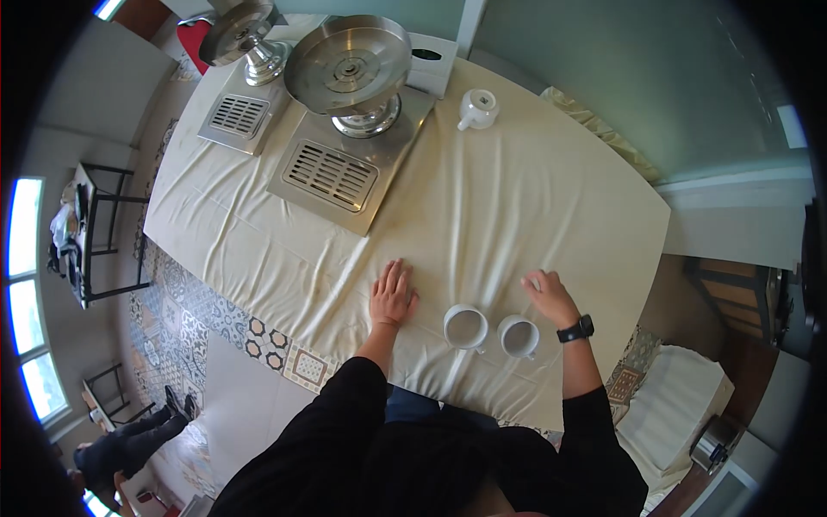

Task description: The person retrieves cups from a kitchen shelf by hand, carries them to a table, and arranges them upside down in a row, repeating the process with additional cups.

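White mug (465, 328) and twin mug (519, 337) sit upright between the parted hands: left hand (393, 299) flat on the tablecloth (534, 207), right hand (552, 299) loosely open, just beside the twin mug, handles bodyward.

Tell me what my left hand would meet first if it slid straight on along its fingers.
Your left hand would probably cross bare cloth, then graze the right edge of the metal stand. If it just misses, the white box behind comes next.
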{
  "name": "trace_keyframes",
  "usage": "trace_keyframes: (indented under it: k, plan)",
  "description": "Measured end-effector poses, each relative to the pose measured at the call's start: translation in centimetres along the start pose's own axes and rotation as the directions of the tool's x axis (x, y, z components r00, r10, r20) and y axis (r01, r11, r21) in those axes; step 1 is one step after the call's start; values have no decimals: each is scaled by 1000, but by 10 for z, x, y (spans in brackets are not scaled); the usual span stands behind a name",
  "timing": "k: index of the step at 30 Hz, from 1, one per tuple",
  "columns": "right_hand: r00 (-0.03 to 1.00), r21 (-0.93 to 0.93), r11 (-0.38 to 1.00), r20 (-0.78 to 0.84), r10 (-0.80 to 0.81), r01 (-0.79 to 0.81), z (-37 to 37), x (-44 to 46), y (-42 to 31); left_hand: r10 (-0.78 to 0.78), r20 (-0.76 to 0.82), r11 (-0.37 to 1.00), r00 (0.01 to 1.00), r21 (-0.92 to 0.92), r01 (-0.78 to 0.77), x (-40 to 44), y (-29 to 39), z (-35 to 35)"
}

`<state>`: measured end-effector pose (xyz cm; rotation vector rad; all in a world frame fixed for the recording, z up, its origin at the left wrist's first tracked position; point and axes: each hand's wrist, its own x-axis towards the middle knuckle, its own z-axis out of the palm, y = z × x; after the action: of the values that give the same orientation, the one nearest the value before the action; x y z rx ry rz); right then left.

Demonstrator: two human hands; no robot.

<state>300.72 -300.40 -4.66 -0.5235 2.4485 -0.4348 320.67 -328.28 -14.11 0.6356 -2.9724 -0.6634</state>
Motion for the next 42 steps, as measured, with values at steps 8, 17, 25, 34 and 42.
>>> trace_keyframes:
  k: [8,17,25,34,42]
  plan:
    - [999,113,994,-48,-2,7,51,-96,-18,-19,-3,998,1000,52,19,0,6,-2]
    - [968,136,990,-241,70,-38,69,-107,-25,-13,-3,998,1000,61,13,-1,5,-1]
    - [955,65,995,-279,95,-80,73,-103,-28,-23,3,998,1000,64,22,0,5,1]
    - [943,98,987,-295,153,-129,78,-93,-27,-28,3,998,1000,55,28,1,8,-4]
    - [893,46,998,-446,68,-53,49,-16,-48,-35,9,999,999,40,34,0,8,-5]
